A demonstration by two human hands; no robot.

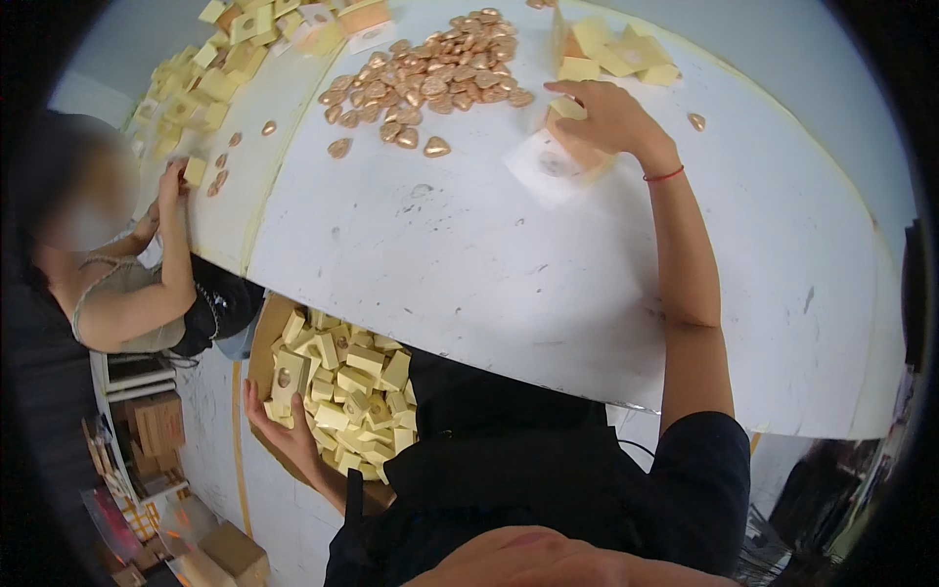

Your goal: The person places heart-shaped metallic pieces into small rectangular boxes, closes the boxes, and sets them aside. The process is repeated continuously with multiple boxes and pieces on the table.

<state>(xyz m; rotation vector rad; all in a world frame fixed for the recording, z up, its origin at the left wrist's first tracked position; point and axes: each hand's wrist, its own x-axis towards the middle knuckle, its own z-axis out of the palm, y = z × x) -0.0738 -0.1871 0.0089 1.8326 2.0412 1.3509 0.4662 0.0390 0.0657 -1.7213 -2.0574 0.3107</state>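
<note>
At the lower left, my left hand is closed round a small pale yellow box with a round window on its face. It holds this box over a carton piled with similar yellow boxes. My right hand reaches across the white table, its index finger stretched out and thumb apart, over a small yellow-and-orange piece. Whether it touches that piece is hard to see. Beneath lies a stack of translucent sheets with a round mark.
Gold heart-shaped pieces lie heaped on the white table. Folded yellow boxes stand behind my right hand. On the left, a co-worker's hand holds a yellow box, near another pile of boxes. Cardboard boxes fill a shelf.
</note>
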